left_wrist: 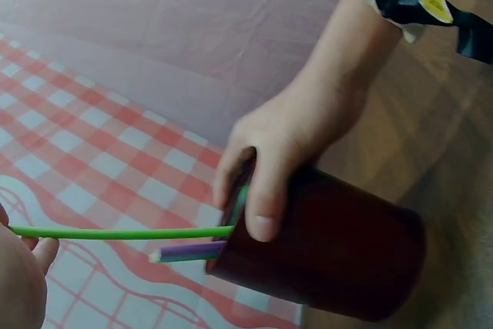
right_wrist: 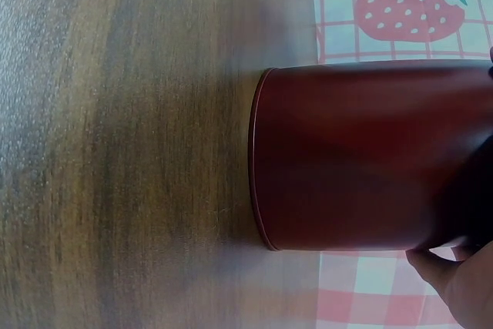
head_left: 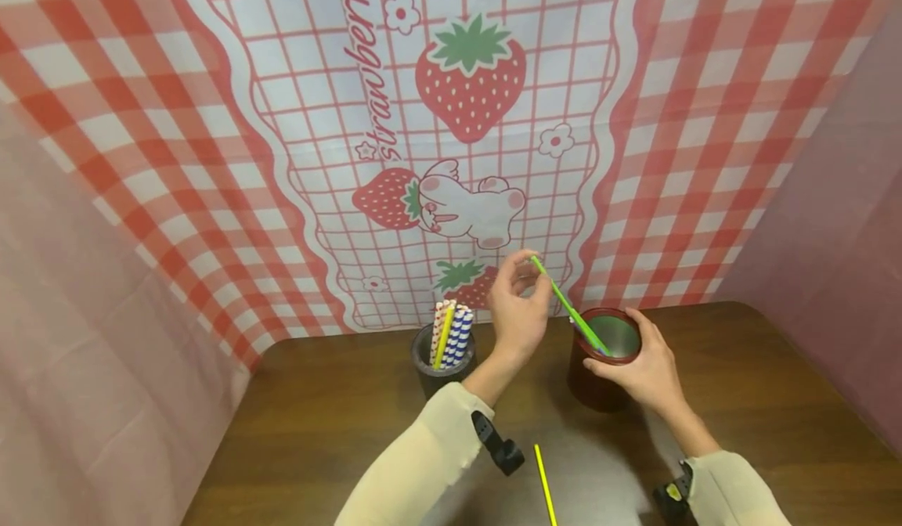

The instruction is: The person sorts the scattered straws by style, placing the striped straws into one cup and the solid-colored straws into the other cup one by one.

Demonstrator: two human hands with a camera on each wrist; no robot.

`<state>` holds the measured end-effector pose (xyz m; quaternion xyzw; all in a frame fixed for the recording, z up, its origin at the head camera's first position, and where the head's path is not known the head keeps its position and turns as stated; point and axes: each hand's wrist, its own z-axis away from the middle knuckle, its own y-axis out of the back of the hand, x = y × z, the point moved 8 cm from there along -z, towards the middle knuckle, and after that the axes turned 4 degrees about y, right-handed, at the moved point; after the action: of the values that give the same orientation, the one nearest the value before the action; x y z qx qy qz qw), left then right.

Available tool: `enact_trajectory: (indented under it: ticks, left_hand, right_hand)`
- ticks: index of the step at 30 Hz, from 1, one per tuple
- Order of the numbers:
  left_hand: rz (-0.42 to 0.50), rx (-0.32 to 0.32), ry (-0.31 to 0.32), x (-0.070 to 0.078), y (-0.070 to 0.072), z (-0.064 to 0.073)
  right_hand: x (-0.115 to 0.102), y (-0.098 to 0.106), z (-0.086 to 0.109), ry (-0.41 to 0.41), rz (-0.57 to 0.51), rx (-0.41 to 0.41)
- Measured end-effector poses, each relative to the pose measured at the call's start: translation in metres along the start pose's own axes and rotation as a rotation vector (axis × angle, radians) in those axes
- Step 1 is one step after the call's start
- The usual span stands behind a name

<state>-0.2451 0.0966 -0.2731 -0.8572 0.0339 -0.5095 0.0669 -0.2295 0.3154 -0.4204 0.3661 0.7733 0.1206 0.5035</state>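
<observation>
My left hand [head_left: 520, 311] pinches the upper end of a green straw [head_left: 560, 297] between thumb and fingers. The straw slants down to the right, its lower end inside a dark red cylindrical cup [head_left: 597, 389]. Around the cup's rim, my right hand [head_left: 651, 373] holds it with the thumb at the near side and fingers at the far side. A purple straw [left_wrist: 191, 252] sticks out of the same cup beside the green one in the left wrist view. The right wrist view shows the cup's side [right_wrist: 354, 159], with the fingers mostly out of frame.
Left of my left hand stands a black cup [head_left: 421, 358] with striped and dotted paper straws [head_left: 461, 332] and a yellow straw [head_left: 443, 338]. Another yellow straw [head_left: 544, 483] lies on the wooden table [head_left: 296, 432] near the front. A strawberry-print cloth [head_left: 550, 56] hangs behind the table.
</observation>
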Motion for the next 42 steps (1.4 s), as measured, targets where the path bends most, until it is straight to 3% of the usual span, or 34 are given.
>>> enact_trajectory:
  ticks: [5,12,20,32,38,42]
  left_hand:
    - [-0.042,0.004,0.007,-0.018,-0.004,0.01]
    - [-0.029,0.024,-0.002,-0.045,-0.011,0.023]
    - [-0.045,0.07,0.002,-0.087,-0.02,0.034]
    - [-0.094,0.145,-0.009,-0.102,-0.018,0.047]
    - [-0.179,0.114,-0.027,-0.11,-0.023,0.051]
    - [-0.188,0.076,-0.006,-0.115,-0.023,0.052]
  right_hand:
    - [0.001,-0.001,0.002,0.0,0.002,0.011]
    - [0.0,0.0,0.0,0.013,-0.004,0.02]
    - [0.001,-0.001,-0.001,0.013,-0.008,0.009]
    - [0.002,-0.001,0.0,0.011,-0.018,0.005]
    - [0.001,-0.001,0.0,0.02,-0.011,0.012]
    - [0.0,0.001,-0.001,0.024,-0.01,0.016]
